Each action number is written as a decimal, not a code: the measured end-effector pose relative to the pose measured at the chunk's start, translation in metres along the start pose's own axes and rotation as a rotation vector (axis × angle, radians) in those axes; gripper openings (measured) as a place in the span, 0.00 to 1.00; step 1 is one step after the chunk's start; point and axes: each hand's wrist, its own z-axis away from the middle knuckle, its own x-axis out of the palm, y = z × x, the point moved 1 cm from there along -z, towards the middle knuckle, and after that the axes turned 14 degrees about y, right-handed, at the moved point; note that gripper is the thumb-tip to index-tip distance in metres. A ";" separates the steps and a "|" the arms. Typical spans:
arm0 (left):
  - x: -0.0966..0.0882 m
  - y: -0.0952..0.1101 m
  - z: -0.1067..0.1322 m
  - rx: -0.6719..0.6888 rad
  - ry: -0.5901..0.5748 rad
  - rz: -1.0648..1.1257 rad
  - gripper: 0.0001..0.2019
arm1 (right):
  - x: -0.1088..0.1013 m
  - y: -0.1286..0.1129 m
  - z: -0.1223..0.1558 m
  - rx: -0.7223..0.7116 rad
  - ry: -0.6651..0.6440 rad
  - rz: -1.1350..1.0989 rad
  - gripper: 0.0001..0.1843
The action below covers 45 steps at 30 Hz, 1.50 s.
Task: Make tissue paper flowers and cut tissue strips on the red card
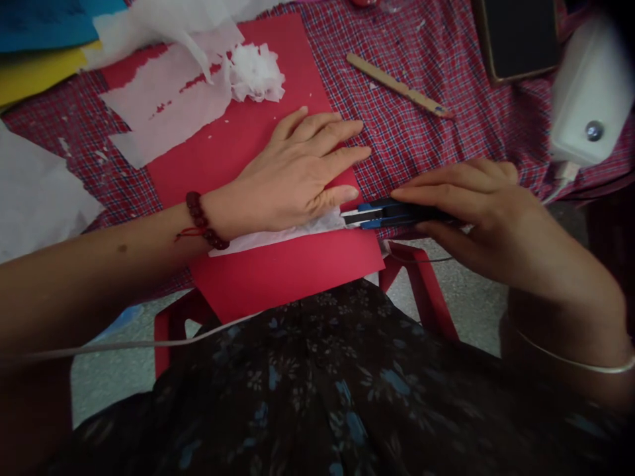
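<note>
My left hand (302, 168) lies flat with its fingers spread over the red sheet (278, 264). Beneath its palm and thumb runs a strip of thin white paper (268, 239), partly hidden by the hand. From the right, my right hand (476, 211) grips a black and blue utility knife (387, 213). The blade points left and meets the right end of the strip, close to my left thumb. Farther up the red sheet sits a crumpled white paper flower (256, 71), beside a torn piece of white tissue paper (173, 99).
A wooden stick (397, 86) lies on the checked tablecloth (421, 53). At the upper right are a dark phone (518, 36) and a white box-like device (590, 92) with a cable. Blue paper (49, 23) and yellow paper (40, 73) lie at the upper left. A red stool (421, 284) stands below.
</note>
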 end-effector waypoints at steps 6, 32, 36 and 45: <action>-0.003 -0.004 0.000 -0.023 0.040 0.168 0.24 | -0.001 0.004 0.003 -0.001 0.017 0.009 0.20; -0.021 -0.002 -0.002 -0.018 -0.016 0.134 0.30 | 0.006 -0.007 0.021 -0.018 0.023 0.010 0.25; -0.040 -0.013 0.021 -0.016 -0.008 0.079 0.27 | 0.006 -0.006 0.020 -0.017 0.026 -0.019 0.25; -0.022 -0.033 0.058 0.075 0.005 -0.127 0.30 | 0.012 0.001 0.017 -0.032 0.026 -0.035 0.26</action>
